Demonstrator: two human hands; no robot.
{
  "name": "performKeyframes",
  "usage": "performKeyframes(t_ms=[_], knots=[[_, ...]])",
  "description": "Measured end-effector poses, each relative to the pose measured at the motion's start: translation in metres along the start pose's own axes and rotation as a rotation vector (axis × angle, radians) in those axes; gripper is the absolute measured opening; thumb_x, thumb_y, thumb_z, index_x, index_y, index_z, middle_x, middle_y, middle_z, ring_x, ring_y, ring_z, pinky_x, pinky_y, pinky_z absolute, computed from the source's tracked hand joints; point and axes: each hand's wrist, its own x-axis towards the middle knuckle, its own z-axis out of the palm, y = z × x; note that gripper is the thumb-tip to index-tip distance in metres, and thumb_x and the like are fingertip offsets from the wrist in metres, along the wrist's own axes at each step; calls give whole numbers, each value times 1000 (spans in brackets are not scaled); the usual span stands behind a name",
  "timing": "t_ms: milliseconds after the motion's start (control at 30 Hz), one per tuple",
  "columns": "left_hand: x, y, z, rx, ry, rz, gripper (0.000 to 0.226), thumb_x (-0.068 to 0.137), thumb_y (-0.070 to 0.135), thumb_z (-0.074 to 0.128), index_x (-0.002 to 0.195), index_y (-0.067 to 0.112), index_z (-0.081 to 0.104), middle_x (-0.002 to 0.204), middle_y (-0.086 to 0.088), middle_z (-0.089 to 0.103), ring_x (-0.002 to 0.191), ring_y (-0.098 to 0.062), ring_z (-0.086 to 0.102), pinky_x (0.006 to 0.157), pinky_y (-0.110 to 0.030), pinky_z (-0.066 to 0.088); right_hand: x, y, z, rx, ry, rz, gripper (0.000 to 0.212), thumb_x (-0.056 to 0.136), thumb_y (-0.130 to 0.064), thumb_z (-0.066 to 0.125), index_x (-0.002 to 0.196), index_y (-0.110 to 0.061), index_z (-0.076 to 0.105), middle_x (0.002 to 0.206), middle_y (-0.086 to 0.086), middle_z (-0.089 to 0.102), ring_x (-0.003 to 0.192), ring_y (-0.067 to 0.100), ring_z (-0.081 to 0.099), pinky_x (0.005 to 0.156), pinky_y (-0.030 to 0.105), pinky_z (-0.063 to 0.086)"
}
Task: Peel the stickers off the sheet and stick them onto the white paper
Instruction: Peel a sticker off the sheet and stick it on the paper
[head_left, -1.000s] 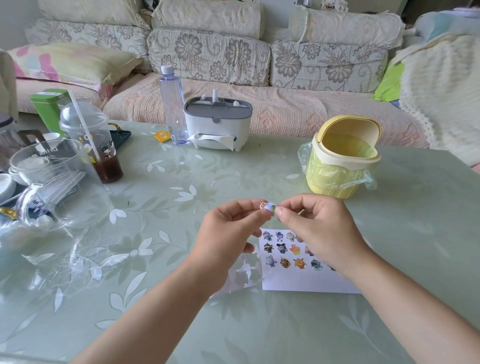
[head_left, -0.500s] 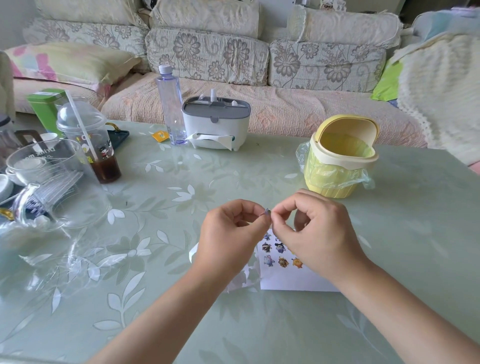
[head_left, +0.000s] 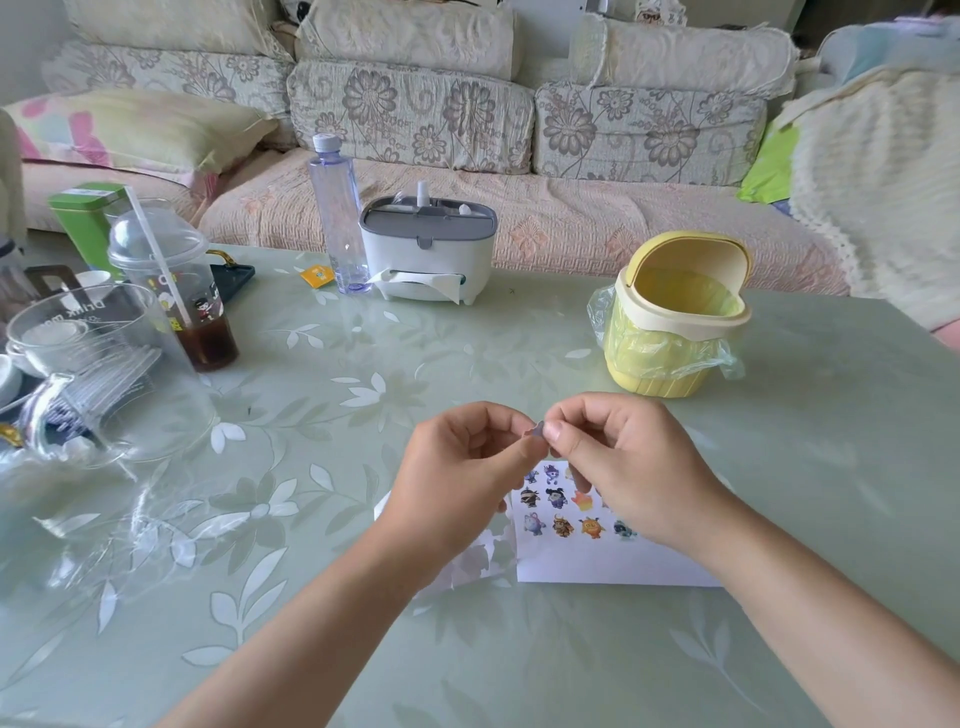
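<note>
Transfer step in hand: left hand (head_left: 457, 467) and right hand (head_left: 628, 467), grips narrow, pinch one small purplish sticker (head_left: 538, 430) raised above the white paper sheet (head_left: 597, 566). Next move likely calls for pressing it onto bare paper.

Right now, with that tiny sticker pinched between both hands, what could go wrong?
The small sticker is pinched between the left hand and right hand, so it might curl onto itself or cling to a fingertip. The white paper already carries rows of stickers, and the right hand hides some, so the new one may land overlapping. The paper also seems to lie loose on the glossy table, so pressing could perhaps slide it.
</note>
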Motion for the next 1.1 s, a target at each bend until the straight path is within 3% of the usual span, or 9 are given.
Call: performKeyframes(t_ms=[200,333,467,600,667,800,900,967,1100], knots=[[1,-3,3,-23,74,-75,10,85,21,76,80,14,72,72,-3,69,59,-10,57,54,-24,47,0,0,6,-16,40,62,20,97,-22,64,80,-25,74,56,-2,55,48,12,49,48,29,44],[2,-2,1,-37,77,-93,10,86,20,73,80,13,71,72,1,70,57,-10,55,54,-26,47,2,0,3,51,0,111,19,97,-21,63,83,-23,77,58,9,59,46,14,49,45,25,41],[1,-1,1,-38,75,-97,9,86,20,72,79,14,71,75,-2,71,57,-10,55,53,-26,47,1,1,2,21,21,77,17,95,-19,67,81,-23,77,51,-4,57,44,8,48,46,19,39],[1,-1,1,-26,70,-93,8,85,19,73,82,11,71,72,-1,68,58,-11,54,53,-24,47,1,1,2,-31,34,23,18,92,-21,70,80,-32,77,69,14,67,54,18,51,47,41,47],[1,-1,1,-17,64,-87,9,86,18,74,80,12,71,67,2,65,57,-11,53,52,-24,47,1,2,2,-45,29,20,18,93,-21,68,80,-31,76,68,15,64,53,22,50,47,46,51],[0,-3,1,30,59,-68,12,87,21,75,77,15,70,62,3,62,57,-13,52,52,-23,48,-1,2,2,-112,37,-21,18,92,-19,68,75,-26,74,59,-4,61,51,15,49,49,40,48],[-1,-2,1,44,57,-54,13,86,23,76,77,15,72,62,2,62,57,-13,51,52,-23,49,-2,2,3,-180,59,-79,18,89,-16,68,72,-22,71,58,-3,61,50,22,50,48,35,46],[-1,-1,2,45,65,-53,12,86,23,75,77,16,72,60,3,61,57,-14,51,52,-23,49,-3,2,6,-257,97,-152,18,87,-13,68,70,-21,68,56,-11,58,47,11,46,48,26,42],[-1,0,5,14,81,-81,12,86,22,74,77,15,72,59,6,61,57,-12,52,52,-24,48,-2,5,10,-402,186,-305,13,83,-16,64,72,-21,67,57,-18,53,54,12,51,50,15,37]])
